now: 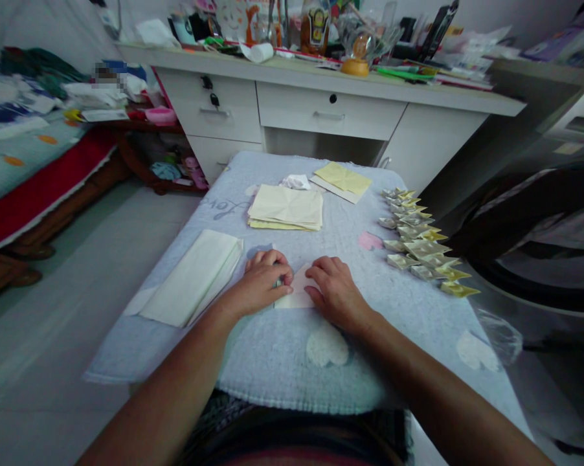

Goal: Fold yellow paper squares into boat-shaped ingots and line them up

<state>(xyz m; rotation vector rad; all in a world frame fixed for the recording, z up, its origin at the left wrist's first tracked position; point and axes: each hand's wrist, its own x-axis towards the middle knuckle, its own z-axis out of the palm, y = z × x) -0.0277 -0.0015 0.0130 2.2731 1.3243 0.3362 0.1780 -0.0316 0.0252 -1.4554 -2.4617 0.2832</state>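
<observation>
A small sheet of pale paper [299, 294], with a fold coming to a point at its top, lies on the cloth-covered table. On its left edge my left hand [267, 275] has its fingers curled and thumb close to them, pinching the paper. My right hand [338, 288] holds the opposite edge, its fingers bent and thumb below. Beyond the hands sits a stack of creased cream and yellow paper sheets [286, 207]. To the left lies a long folded bundle of pale paper [195, 278]. Rows of small folded paper pieces [421, 246] stand on the right.
A yellow sheet on a white one [343, 179] and a crumpled white paper [296, 182] lie at the table's far side. Behind is a white desk [331, 110] crowded with jars and odds and ends. A bed [34, 155] stands left, a front-loading washing machine [529, 239] right.
</observation>
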